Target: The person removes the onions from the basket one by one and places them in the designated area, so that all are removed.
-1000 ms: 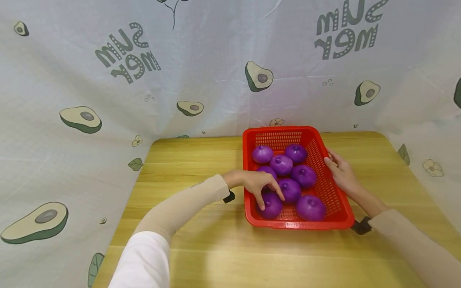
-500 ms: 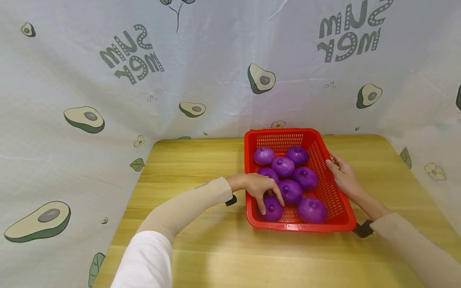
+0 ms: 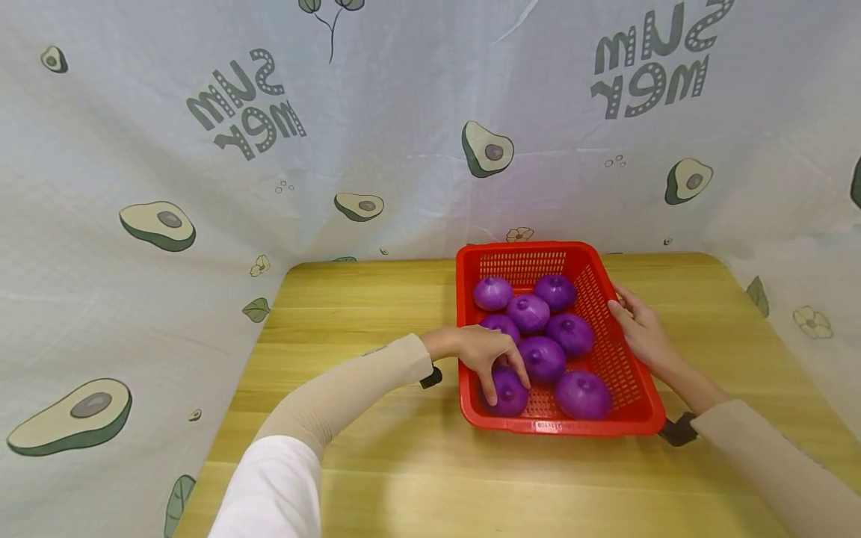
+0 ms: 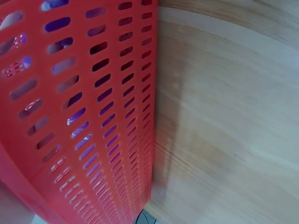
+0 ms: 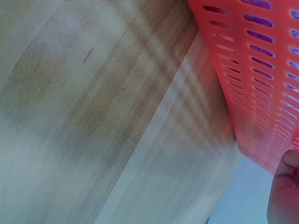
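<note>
A red plastic basket (image 3: 561,426) with slotted walls holds several purple onions (image 3: 568,333). My left hand (image 3: 486,351) reaches over the left rim, its thumb and fingers curled round the front-left onion (image 3: 509,396). That onion sits low in the basket, and the hand covers part of its back. My right hand (image 3: 642,329) grips the basket's right rim, thumb on the rim and fingers at the outer side. Only the basket's outer wall (image 4: 93,93) fills the left wrist view, with the hand hidden. Part of the right hand (image 5: 285,191) shows in the right wrist view.
The basket stands on a wooden table (image 3: 377,448), towards its back. Behind and beside the table hangs a pale curtain (image 3: 390,97) printed with avocados. A second onion (image 3: 583,394) lies at the basket's front right.
My left thumb and fingers have moved slightly lower round the front-left onion. The head view has shifted a little. My right hand stays on the rim, and the basket keeps its place.
</note>
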Demonstrator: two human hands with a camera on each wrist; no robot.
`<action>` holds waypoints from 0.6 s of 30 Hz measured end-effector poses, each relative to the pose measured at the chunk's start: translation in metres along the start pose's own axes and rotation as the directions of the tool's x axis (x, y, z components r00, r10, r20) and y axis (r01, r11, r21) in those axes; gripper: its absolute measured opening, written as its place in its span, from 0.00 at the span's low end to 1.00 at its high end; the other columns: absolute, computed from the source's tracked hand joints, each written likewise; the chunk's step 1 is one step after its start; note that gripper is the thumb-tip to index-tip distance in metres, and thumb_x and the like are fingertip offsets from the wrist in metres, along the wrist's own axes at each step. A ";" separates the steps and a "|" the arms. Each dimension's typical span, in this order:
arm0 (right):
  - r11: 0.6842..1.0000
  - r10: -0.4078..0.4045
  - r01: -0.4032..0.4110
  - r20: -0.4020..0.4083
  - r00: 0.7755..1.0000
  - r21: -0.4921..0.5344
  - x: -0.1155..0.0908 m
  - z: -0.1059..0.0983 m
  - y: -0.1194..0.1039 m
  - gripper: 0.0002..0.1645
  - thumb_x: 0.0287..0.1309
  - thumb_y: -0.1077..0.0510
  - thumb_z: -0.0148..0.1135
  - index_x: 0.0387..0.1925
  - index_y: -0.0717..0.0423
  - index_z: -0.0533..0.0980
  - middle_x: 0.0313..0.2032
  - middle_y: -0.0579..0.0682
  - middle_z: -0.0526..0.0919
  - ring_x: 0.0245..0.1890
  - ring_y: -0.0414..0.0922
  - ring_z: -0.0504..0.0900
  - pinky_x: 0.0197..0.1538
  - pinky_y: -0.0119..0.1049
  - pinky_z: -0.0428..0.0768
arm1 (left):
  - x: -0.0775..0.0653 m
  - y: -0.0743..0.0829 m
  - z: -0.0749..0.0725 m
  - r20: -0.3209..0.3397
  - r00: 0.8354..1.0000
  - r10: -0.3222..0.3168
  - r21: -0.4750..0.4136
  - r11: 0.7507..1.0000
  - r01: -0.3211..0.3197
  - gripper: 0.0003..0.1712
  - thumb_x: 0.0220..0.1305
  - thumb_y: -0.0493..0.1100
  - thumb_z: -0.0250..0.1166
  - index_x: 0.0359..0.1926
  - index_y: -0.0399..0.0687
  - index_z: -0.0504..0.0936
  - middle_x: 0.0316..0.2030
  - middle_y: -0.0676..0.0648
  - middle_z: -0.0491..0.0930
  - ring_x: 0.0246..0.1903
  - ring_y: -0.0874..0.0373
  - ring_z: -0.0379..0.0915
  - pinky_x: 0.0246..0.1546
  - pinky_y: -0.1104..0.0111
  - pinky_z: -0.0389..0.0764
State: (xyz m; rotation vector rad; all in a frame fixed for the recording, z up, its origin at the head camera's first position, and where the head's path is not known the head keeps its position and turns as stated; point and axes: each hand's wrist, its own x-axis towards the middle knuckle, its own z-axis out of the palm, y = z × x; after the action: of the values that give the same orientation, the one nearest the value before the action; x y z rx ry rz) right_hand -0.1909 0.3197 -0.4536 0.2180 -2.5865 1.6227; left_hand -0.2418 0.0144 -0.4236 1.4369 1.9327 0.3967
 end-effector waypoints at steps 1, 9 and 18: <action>1.000 0.000 0.000 -0.001 1.000 0.000 0.000 0.000 0.000 0.35 0.79 0.55 0.40 0.75 0.70 0.46 0.44 0.61 0.69 0.34 0.31 0.81 0.32 0.30 0.84 | 0.000 0.000 0.000 -0.008 1.000 0.008 -0.011 1.000 -0.008 0.32 0.43 0.51 0.83 0.54 0.59 0.87 0.49 0.68 0.82 0.46 0.72 0.69 0.50 0.81 0.69; 1.000 -0.006 0.006 -0.002 1.000 0.000 0.000 0.001 0.000 0.35 0.79 0.55 0.41 0.75 0.70 0.47 0.44 0.61 0.67 0.34 0.30 0.80 0.32 0.28 0.84 | -0.002 0.000 -0.001 -0.049 0.996 0.072 -0.097 0.992 -0.077 0.32 0.45 0.48 0.83 0.55 0.53 0.86 0.50 0.63 0.83 0.50 0.73 0.73 0.54 0.80 0.71; 1.000 -0.021 0.021 -0.019 1.000 -0.006 0.000 0.002 0.001 0.34 0.79 0.56 0.41 0.74 0.72 0.48 0.42 0.58 0.67 0.33 0.30 0.80 0.31 0.27 0.83 | -0.005 0.003 -0.008 -0.125 0.985 0.117 -0.192 0.971 -0.139 0.32 0.47 0.45 0.82 0.57 0.50 0.85 0.54 0.58 0.83 0.50 0.71 0.74 0.51 0.77 0.76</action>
State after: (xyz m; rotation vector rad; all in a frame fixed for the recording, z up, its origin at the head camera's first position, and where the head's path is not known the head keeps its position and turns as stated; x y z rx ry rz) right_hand -0.1912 0.3183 -0.4555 0.2273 -2.5665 1.6018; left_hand -0.2445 0.0114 -0.4145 1.4364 1.8329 0.7262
